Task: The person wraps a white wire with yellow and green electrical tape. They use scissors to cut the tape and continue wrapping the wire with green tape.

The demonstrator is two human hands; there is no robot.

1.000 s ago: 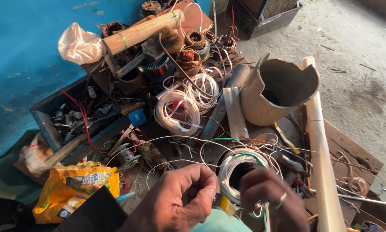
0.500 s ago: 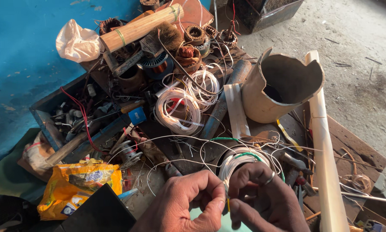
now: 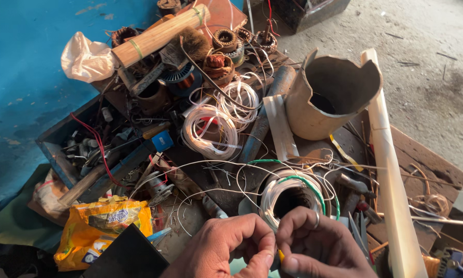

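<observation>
**Fingertips pinched together below a white wire coil**

Fingertips of our left hand [image 3: 226, 247] and right hand [image 3: 319, 247] meet at the bottom edge of the view, curled narrow and pinched on something small. We see a sliver of yellow between them, but we cannot tell what it is. Our right hand wears a plain metal ring on one finger.

Just above the knuckles, nearly touching them, lies the round coil of thin white wire with a green strand along its rim [image 3: 293, 193]. Its glossy loops ring a dark hollow centre. Loose white strands trail from it leftward across the cluttered wooden board [image 3: 427, 159].

Further up, two more flat hanks of white wire [image 3: 211, 131] lie side by side. To their right a dented, jagged-edged tan metal can [image 3: 329, 98] stands open. A long pale wooden slat [image 3: 388, 170] runs down the right side. A crinkled orange-yellow snack bag [image 3: 100, 229] sits at the lower left, and a smooth wooden cylinder with green bands [image 3: 159, 35] rests at the top among copper-wound motor parts.
</observation>
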